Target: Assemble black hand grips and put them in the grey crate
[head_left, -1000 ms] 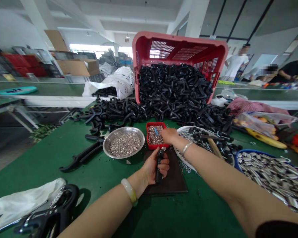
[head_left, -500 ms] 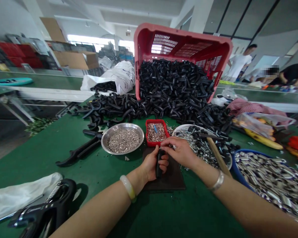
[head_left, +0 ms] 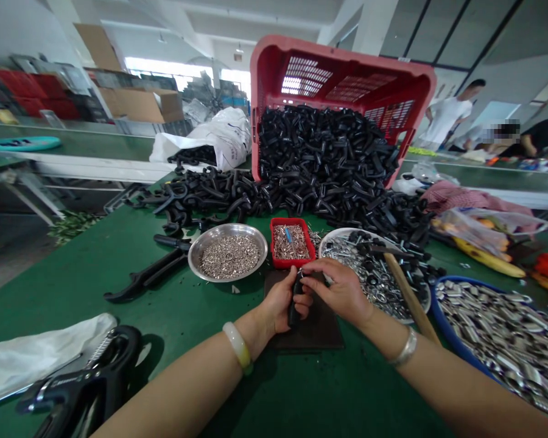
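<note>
My left hand [head_left: 281, 302] is wrapped round a black plastic handle [head_left: 295, 309], held roughly upright over a dark square pad [head_left: 326, 331]. At the top of the handle, the thumb and fingers of my right hand [head_left: 340, 289] pinch a small shiny metal piece [head_left: 302, 273], mostly covered by the fingertips. Just beyond my hands stands a red tray [head_left: 292, 263] of small metal pins with a blue-handled tool in it. A steel bowl [head_left: 189, 258] of small metal parts is to the left. On the right, a white basin [head_left: 427, 298] holds bolts and rings, with a hammer [head_left: 411, 297] across it.
A red crate [head_left: 254, 121] lies tipped on its side, spilling black plastic parts [head_left: 324, 146] over the back. The blue basin [head_left: 447, 328] of metal pieces is at right. Black clamp-like tools [head_left: 150, 274] lie at left. Bananas [head_left: 488, 258] sit in a bag. People are in the background.
My hands stay together at the handle's top, the right fingers shifting slightly. A small shiny piece now shows at the fingertips. The whole view has shifted a little.
</note>
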`<state>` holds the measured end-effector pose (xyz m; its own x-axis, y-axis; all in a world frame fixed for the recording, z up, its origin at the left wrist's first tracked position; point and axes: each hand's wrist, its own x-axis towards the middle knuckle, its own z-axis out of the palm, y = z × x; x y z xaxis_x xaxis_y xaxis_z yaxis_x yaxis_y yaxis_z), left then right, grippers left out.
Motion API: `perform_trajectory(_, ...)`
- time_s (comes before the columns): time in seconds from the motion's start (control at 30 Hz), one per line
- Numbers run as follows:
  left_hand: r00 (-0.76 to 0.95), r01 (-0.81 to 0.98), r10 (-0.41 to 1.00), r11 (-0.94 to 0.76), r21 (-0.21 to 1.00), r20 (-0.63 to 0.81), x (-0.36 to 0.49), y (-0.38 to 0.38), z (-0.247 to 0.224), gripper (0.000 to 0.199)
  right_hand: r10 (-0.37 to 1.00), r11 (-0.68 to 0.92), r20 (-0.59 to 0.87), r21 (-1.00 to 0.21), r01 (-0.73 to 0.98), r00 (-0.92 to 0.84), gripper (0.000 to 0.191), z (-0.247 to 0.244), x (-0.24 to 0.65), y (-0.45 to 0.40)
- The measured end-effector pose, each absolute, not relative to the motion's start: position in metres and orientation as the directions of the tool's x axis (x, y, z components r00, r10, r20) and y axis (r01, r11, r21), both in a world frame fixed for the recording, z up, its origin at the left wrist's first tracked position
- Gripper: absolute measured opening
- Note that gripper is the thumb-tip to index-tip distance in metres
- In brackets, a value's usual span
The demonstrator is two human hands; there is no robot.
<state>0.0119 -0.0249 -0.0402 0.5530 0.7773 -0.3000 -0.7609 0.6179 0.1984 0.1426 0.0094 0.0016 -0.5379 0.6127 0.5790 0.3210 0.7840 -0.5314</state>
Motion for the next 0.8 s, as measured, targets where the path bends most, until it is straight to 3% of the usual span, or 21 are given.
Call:
perform_trajectory(0.13, 0.482, -0.779, 0.819, 0.563, 0.277, -0.310, 0.015, -0.025, -0.036, 0.043, 0.688, 0.713, 0.466, -0.576, 0.400, -0.556, 0.032, 0.006, 0.142, 0.021)
perform_trajectory(0.27, 0.365, -0.776, 0.856, 0.498, 0.388, -0.367, 0.021, -0.026, -0.029, 0.028, 0.630, 0.653, 0.210, -0.665, 0.363, -0.748, 0.031, 0.019, 0.147, 0.058)
perform_trajectory(0.33, 0.335, -0.780, 0.858, 0.484, 0.396, -0.389, 0.024, -0.027, -0.026, 0.027, 0.642, 0.699, 0.138, -0.510, 0.501, -0.754, 0.029, 0.025, 0.144, 0.083)
perform_trajectory(0.4, 0.316, -0.785, 0.865, 0.469, 0.405, -0.390, 0.025, -0.027, -0.026, 0.029, 0.692, 0.721, 0.101, -0.149, 0.677, -0.715, 0.028, 0.025, 0.132, 0.105)
perform_trajectory(0.47, 0.304, -0.784, 0.872, 0.458, 0.420, -0.383, 0.026, -0.027, -0.027, 0.028, 0.721, 0.690, 0.061, 0.040, 0.723, -0.691, 0.023, 0.021, 0.113, 0.122)
perform_trajectory(0.63, 0.309, -0.793, 0.886, 0.441, 0.420, -0.347, 0.024, -0.028, -0.031, 0.030, 0.781, 0.620, -0.044, 0.184, 0.763, -0.624, 0.015, 0.008, 0.070, 0.140)
perform_trajectory(0.8, 0.315, -0.803, 0.893, 0.431, 0.412, -0.321, 0.024, -0.029, -0.031, 0.030, 0.758, 0.641, -0.063, 0.254, 0.724, -0.649, 0.026, 0.008, 0.070, 0.135)
